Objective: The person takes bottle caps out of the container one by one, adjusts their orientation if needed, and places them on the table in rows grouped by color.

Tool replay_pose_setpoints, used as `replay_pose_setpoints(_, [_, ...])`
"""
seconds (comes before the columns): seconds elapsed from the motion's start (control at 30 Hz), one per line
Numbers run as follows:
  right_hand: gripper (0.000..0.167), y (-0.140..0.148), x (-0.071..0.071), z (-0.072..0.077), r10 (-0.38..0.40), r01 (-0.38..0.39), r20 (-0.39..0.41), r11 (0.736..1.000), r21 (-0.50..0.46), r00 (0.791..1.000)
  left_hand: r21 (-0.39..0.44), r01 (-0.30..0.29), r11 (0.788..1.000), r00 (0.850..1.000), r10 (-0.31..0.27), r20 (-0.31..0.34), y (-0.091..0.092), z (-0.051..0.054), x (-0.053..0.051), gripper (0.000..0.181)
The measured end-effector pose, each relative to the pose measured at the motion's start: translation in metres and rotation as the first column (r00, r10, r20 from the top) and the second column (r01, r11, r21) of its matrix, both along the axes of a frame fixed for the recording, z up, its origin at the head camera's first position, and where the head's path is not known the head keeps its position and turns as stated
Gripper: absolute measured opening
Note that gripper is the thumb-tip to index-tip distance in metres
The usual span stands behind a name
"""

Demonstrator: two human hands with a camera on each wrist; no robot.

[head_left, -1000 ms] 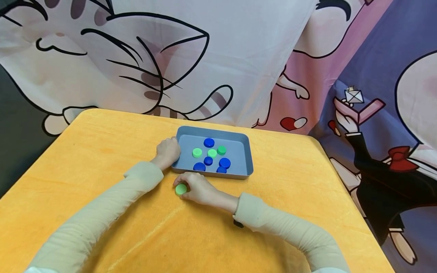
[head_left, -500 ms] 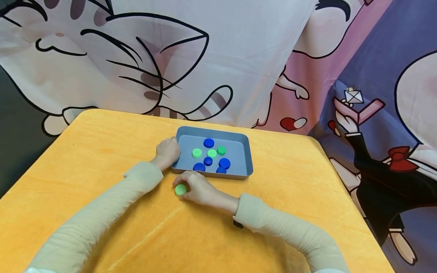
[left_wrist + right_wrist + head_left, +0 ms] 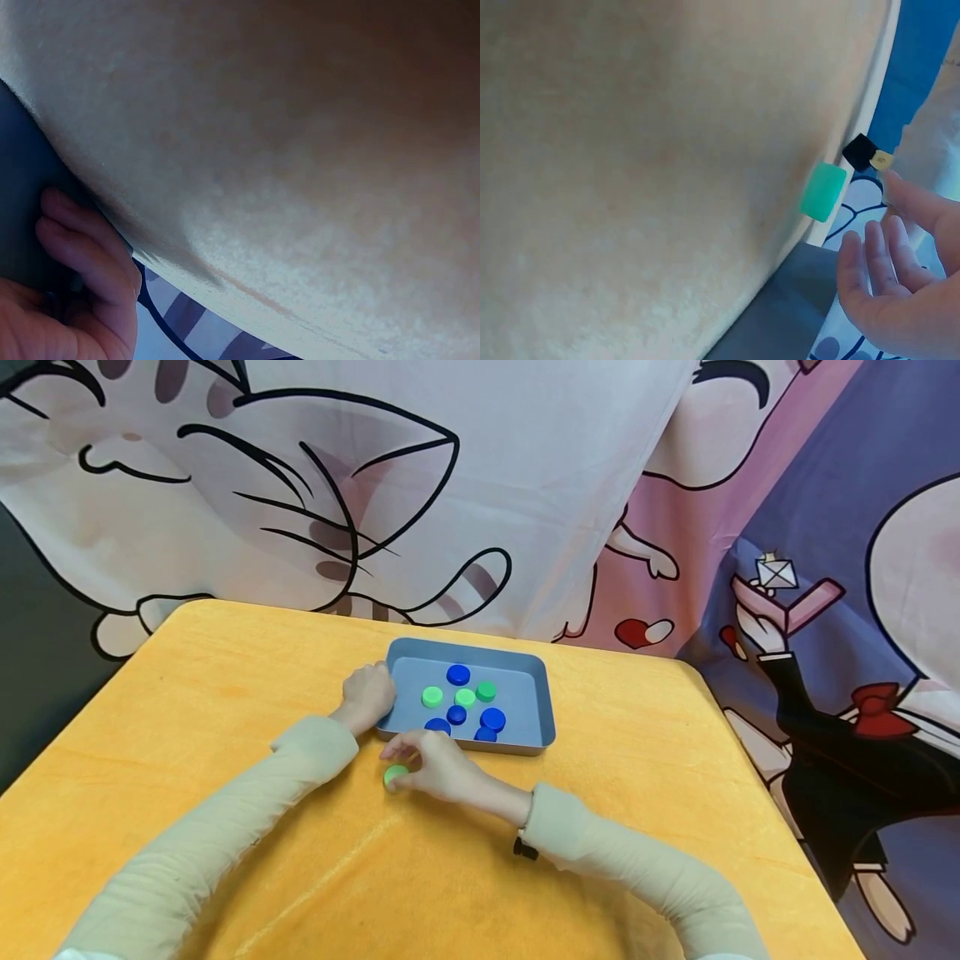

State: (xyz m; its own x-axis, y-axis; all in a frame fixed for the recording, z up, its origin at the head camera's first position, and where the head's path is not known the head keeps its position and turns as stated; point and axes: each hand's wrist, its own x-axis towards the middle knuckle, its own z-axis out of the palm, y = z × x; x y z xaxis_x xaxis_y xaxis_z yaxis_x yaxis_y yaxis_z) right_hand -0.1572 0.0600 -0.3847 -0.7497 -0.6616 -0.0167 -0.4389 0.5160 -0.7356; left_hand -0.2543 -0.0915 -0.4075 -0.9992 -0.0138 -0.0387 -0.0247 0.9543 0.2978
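My left hand (image 3: 369, 695) grips the left rim of a grey-blue tray (image 3: 534, 727); its curled fingers show on the tray's edge in the left wrist view. A light green round cap (image 3: 394, 777) sits on the yellow cloth just in front of the tray. Right beside it is my right hand (image 3: 442, 767), thumb and fingers spread. From the right wrist view, the cap (image 3: 823, 192) stands apart from the fingers (image 3: 877, 259). Inside the tray lie light green caps (image 3: 432, 697), a darker green cap (image 3: 486, 692) and several blue caps (image 3: 458, 675).
A yellow cloth (image 3: 300, 860) covers the table. Behind its far edge hangs a curtain (image 3: 555, 485) printed with cartoon figures. In the right wrist view, a small black block (image 3: 859, 152) with a yellowish piece appears near the table edge.
My right hand has let go of the light green cap, its fingers lifting and spreading away from it. The cap has stayed about where it was. The left hand has not moved.
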Motion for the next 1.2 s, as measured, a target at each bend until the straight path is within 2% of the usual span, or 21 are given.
replay_pose_setpoints(0.4, [0.032, 0.007, -0.011, 0.014, -0.039, 0.04, 0.007, 0.993, -0.115, 0.999, 0.001, 0.006, 1.0, 1.0, -0.006, -0.004, -0.002, -0.001, -0.002, 0.027])
replay_pose_setpoints(0.6, [0.033, 0.012, -0.022, 0.021, -0.08, 0.081, 0.016, 0.985, -0.152, 0.997, 0.011, 0.007, 1.0, 1.0, -0.007, -0.005, -0.002, -0.001, -0.001, 0.027])
replay_pose_setpoints(0.8, [0.035, 0.018, -0.034, 0.022, -0.119, 0.123, 0.031, 0.97, -0.21, 0.992, 0.013, 0.011, 1.0, 1.0, -0.011, -0.005, -0.001, -0.001, -0.001, 0.029])
replay_pose_setpoints(0.93, [0.034, 0.021, -0.041, 0.022, -0.136, 0.135, 0.009, 0.964, -0.228, 0.991, 0.011, 0.012, 1.0, 1.0, -0.012, -0.001, -0.001, -0.001, -0.002, 0.03])
replay_pose_setpoints(1.2, [0.033, 0.026, -0.056, 0.028, -0.21, 0.196, -0.051, 0.96, -0.201, 0.976, 0.0, 0.018, 1.0, 1.0, -0.018, 0.01, -0.001, 0.0, -0.002, 0.031])
